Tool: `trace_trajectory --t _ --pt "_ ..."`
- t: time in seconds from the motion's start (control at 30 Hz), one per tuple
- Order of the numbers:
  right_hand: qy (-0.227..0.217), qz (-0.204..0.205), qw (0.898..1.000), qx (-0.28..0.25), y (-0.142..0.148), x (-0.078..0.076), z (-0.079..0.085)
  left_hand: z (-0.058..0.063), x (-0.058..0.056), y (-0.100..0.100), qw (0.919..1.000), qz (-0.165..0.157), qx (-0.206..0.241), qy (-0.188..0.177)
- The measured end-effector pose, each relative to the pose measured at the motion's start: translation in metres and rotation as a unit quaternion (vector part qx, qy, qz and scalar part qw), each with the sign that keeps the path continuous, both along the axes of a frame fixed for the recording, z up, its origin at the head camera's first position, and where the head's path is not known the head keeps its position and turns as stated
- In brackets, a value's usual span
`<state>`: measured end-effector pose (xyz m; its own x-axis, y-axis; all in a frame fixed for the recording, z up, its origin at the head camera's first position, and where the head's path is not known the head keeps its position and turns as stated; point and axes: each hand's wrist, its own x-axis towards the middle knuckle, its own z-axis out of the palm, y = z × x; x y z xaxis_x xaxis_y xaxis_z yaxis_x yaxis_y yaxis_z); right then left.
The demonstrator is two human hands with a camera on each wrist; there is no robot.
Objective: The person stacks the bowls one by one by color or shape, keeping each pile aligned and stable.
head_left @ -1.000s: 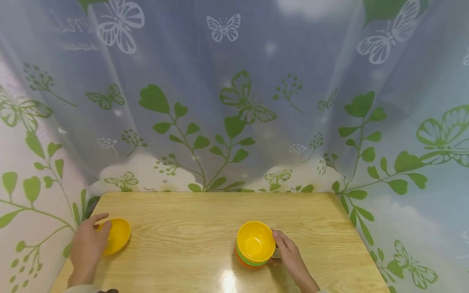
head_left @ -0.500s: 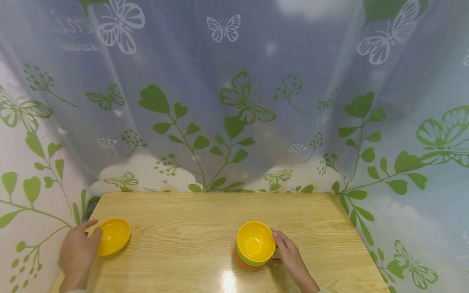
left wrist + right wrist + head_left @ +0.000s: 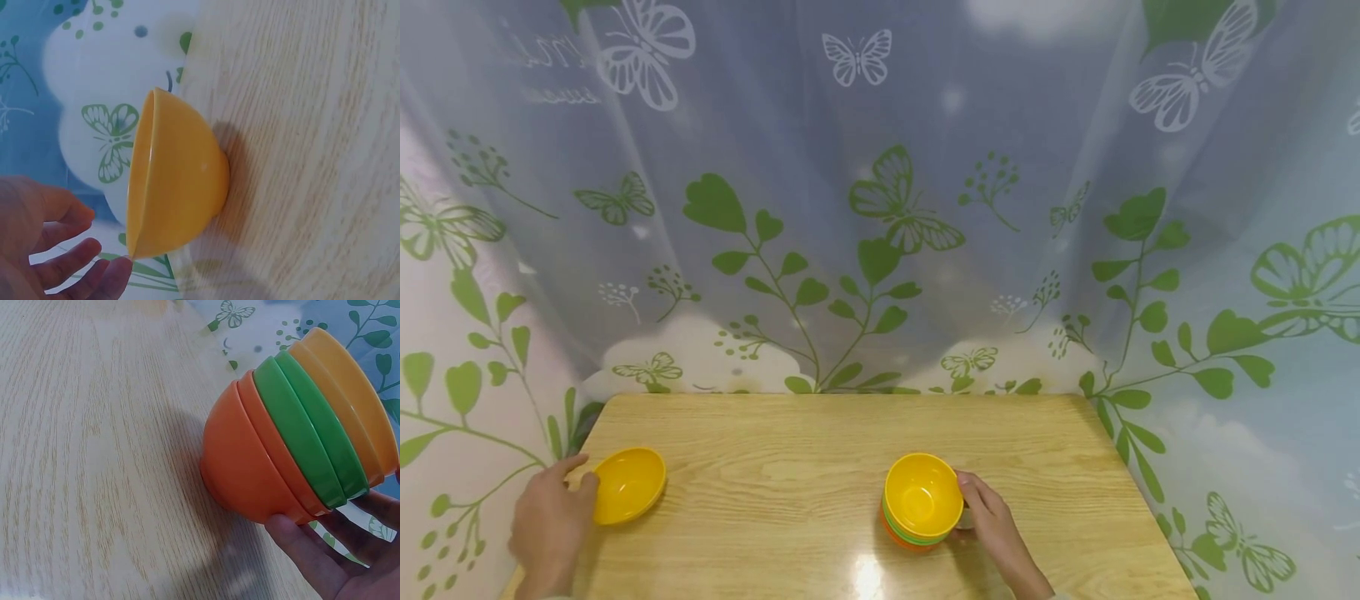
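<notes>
On the left of the table a yellow bowl (image 3: 631, 485) sits upright. My left hand (image 3: 553, 521) is at its left side, fingers loosely spread. In the left wrist view the fingertips (image 3: 115, 275) are close to the rim of the bowl (image 3: 181, 175); whether they touch it I cannot tell. Right of the middle stands a stack of nested bowls (image 3: 922, 496), orange at the bottom, green between and yellow on top. My right hand (image 3: 996, 525) holds the stack by its right side. In the right wrist view some fingers (image 3: 300, 547) lie against the orange bowl, others partly behind the stack.
The wooden table (image 3: 767, 475) runs back to a curtain (image 3: 820, 208) printed with leaves and butterflies, which also hangs along both sides. Bare tabletop lies between the single bowl and the stack.
My left hand has drawn back to the left, off the single yellow bowl, uncovering more of it. The right hand and the stack have stayed in place.
</notes>
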<state>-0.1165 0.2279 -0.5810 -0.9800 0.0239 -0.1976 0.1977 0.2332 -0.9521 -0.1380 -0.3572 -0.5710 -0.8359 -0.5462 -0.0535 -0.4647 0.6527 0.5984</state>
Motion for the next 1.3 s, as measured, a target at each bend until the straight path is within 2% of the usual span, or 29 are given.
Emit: trace_trajectory --t 0.13,0.23,0.4,0.57,0.73,1.07,1.3 --pt "0.000 0.002 1.000 -0.001 0.000 0.000 0.000 0.000 0.003 -0.001 0.9997 0.000 0.007 -0.022" --pt "-0.002 0.004 1.000 0.001 0.000 0.001 0.000 -0.004 0.004 -0.003 0.9995 -0.006 0.018 -0.024" --pt "-0.004 0.004 1.000 0.001 0.000 0.001 0.000 -0.018 0.005 -0.007 0.9989 -0.017 0.043 0.009" --pt "-0.003 0.002 1.000 -0.001 0.001 0.000 -0.002 -0.025 0.007 0.000 0.9974 -0.018 0.062 0.033" --pt "-0.003 0.004 1.000 0.002 0.002 -0.001 -0.004 -0.028 0.009 0.008 0.9953 -0.002 0.088 0.039" --pt "-0.001 0.002 1.000 -0.005 0.001 -0.001 -0.004 -0.031 0.010 0.013 0.9850 0.027 0.168 0.031" --pt "-0.005 -0.003 1.000 -0.004 0.001 0.000 -0.003 -0.033 0.007 0.020 0.9844 0.014 0.172 0.036"
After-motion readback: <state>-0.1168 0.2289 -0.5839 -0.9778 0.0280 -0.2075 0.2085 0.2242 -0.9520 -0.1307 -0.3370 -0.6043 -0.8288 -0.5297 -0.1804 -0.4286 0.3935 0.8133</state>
